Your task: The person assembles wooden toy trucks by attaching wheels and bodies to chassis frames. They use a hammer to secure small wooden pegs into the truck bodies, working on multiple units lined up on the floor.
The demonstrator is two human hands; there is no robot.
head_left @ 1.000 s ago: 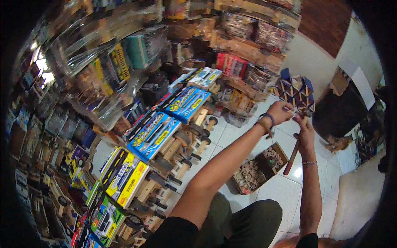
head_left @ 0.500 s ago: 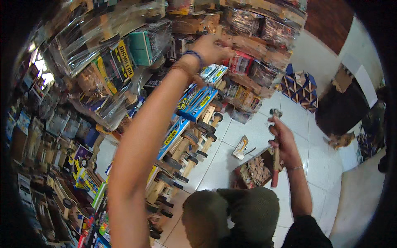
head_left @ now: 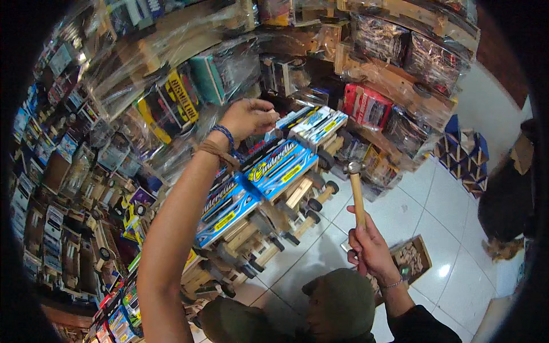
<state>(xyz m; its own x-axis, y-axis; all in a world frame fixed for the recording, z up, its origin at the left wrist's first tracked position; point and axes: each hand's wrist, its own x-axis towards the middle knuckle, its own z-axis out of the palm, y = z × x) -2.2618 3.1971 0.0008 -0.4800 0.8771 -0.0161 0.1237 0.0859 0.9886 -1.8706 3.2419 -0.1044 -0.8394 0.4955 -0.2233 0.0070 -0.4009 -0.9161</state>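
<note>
Hammer [head_left: 355, 186] above the tiled floor [head_left: 414, 208], near blue toy trucks [head_left: 286, 170]
Right hand [head_left: 370, 244] grips its handle [head_left: 358, 204]; left hand [head_left: 250, 119] hangs by the trucks, fingers bunched, whether around something I can't tell.

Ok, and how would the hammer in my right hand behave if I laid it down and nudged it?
The hammer should stay stiff, given its straight, wood-coloured handle. It's probably head-heavy, since the shiny head looks like metal. On the glossy floor tiles, it would likely slide easily.
</note>
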